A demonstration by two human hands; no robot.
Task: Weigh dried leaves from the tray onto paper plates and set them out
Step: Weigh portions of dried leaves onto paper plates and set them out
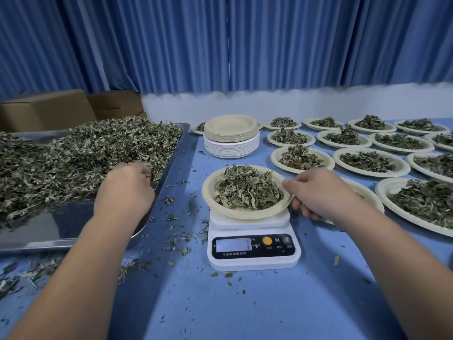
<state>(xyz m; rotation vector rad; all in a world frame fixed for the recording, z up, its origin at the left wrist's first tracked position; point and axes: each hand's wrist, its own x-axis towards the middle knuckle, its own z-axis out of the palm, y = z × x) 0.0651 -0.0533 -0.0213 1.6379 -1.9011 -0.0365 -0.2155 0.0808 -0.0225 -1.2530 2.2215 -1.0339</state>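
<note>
A steel tray (171, 155) on the left holds a big heap of dried leaves (73, 155). My left hand (127, 185) reaches into the heap at the tray's right edge, its fingers closed among the leaves. A white kitchen scale (252, 246) stands in the middle, bearing a paper plate (208, 190) piled with leaves. My right hand (316, 192) grips that plate's right rim. A stack of empty paper plates (231, 136) stands behind the scale.
Several filled paper plates (370, 163) lie in rows across the right of the blue table (245, 303). Loose leaf bits are scattered around the scale and tray. Cardboard boxes (49, 111) and a blue curtain (220, 45) stand behind.
</note>
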